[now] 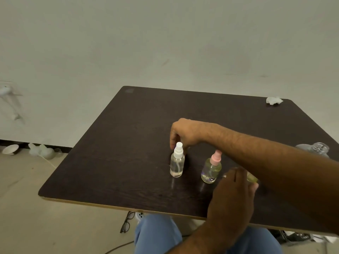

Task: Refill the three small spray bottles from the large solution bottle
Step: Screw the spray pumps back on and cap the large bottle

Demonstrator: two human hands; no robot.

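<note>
A small clear spray bottle with a white top (177, 160) stands up straight near the middle of the dark brown table (128, 143). Just to its right stands another small bottle with a pink top (211, 168); it looks yellow-green inside and has a little flower picture low on its side. A third small bottle (252, 177) is farther right, but only a yellow-green bit of it shows, because the left hand (233, 187) is in front of it. That hand comes up from the bottom edge with its back to the camera, and its fingers curl around this bottle; a thumb tip pokes out on the right side. The right arm reaches across from the right, over the pink top, with the wrist bent down. The right hand (183, 133) hangs just behind the white top, fingers curled and pointing down, close to the cap. I cannot tell if the fingers touch the cap or pinch it. The big clear bottle (319, 148) sits at the far right edge of the table, its mouth open, partly hidden by the arm. A crumpled white tissue (274, 100) lies at the far right corner. Blue trousers (157, 233) show under the near edge, and a pair of glasses (127, 221) lies on the floor.
</note>
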